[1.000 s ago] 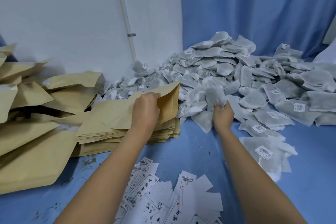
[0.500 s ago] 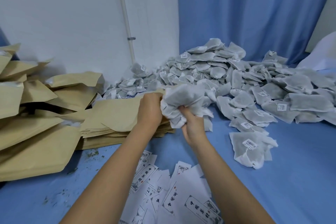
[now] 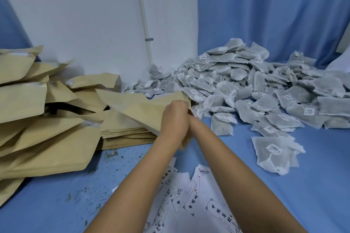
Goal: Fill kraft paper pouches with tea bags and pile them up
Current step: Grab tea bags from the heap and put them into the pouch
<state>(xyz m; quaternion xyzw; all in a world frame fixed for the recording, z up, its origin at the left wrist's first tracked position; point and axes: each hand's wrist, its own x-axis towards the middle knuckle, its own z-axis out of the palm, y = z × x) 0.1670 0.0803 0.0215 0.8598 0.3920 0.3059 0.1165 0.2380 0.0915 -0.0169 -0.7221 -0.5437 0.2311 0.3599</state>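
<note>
Filled tan kraft paper pouches lie heaped at the left, beside a flat stack of empty brown paper pouches. Above that stack the left hand grips the mouth of one tan kraft pouch; the right hand is mostly hidden behind the left, its grip impossible to tell. Grey mesh tea bags pile at the right
</note>
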